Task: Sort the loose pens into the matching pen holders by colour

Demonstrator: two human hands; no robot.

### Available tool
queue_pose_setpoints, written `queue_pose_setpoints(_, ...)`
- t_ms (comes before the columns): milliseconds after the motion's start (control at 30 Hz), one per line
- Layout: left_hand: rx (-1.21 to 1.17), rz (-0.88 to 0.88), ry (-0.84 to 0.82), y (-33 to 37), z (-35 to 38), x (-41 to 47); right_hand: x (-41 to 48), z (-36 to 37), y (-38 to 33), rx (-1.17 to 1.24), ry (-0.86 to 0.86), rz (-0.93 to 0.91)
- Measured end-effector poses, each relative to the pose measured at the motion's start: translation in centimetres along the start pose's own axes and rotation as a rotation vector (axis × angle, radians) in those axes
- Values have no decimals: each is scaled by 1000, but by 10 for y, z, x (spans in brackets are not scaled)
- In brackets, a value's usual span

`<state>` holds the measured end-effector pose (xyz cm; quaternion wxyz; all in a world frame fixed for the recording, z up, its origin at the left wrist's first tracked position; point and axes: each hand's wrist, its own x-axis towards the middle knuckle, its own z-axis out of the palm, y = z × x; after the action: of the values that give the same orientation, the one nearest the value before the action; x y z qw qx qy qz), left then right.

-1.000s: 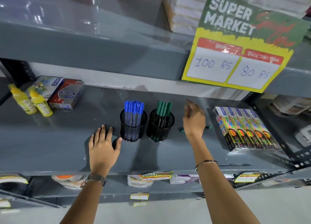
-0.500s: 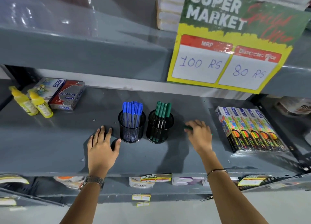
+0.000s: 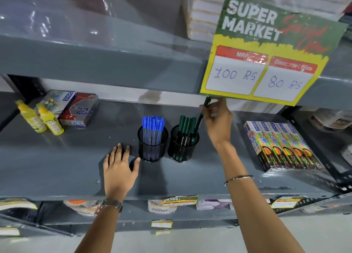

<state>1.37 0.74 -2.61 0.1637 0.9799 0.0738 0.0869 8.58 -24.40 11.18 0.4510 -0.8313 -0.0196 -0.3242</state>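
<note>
Two black mesh pen holders stand side by side on the grey shelf (image 3: pixel 57 161). The left holder (image 3: pixel 153 150) is full of blue pens (image 3: pixel 153 125); the right holder (image 3: pixel 184 150) has green pens (image 3: pixel 185 124). My right hand (image 3: pixel 218 123) is raised just right of the green holder and pinches a green pen (image 3: pixel 202 112) that slants down, its lower end over that holder's right rim. My left hand (image 3: pixel 120 167) lies flat on the shelf, fingers apart, thumb close to the blue holder's base.
Two yellow bottles (image 3: pixel 41 119) and boxes (image 3: pixel 79 110) sit at the shelf's left. A row of colourful neon boxes (image 3: pixel 282 146) lies to the right. A yellow-green price sign (image 3: pixel 266 49) hangs from the upper shelf just above my right hand.
My right hand has picked up the green pen from the shelf beside the green holder and lifted it up over that holder. The left hand stayed flat.
</note>
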Motion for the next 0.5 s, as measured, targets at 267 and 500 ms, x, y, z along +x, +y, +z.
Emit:
queue_pose_setpoints(267, -4, 7, -1, -1, 0, 1, -33, 17, 25, -327, -169, 126)
queue_pose_setpoints(500, -1, 15, 10, -1, -2, 0, -44, 19, 28, -441, -191, 65)
